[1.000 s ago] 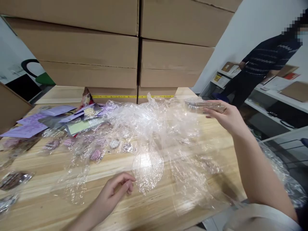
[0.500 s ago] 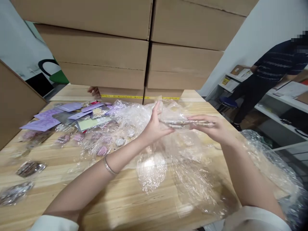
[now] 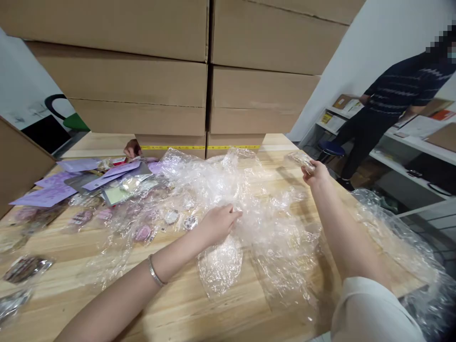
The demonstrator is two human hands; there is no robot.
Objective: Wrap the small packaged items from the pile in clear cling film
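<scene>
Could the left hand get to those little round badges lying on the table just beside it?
Probably yes. The left hand rests on the clear plastic wrap, and the round badges lie close to its left on the wooden table. Only thin wrap seems to lie over them; nothing solid stands between.

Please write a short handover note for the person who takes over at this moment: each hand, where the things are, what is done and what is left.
Left hand: down on the crumpled clear plastic wrap in the middle of the wooden table, fingers pinching into it.
Right hand: stretched out over the far right of the table, holding a small clear-wrapped packet above the surface.
Done: small wrapped items and purple cards lie spread on the left side.
Left: the packet is not yet set down; the loose wrap covers the middle. More wrap hangs off the right edge.
</scene>
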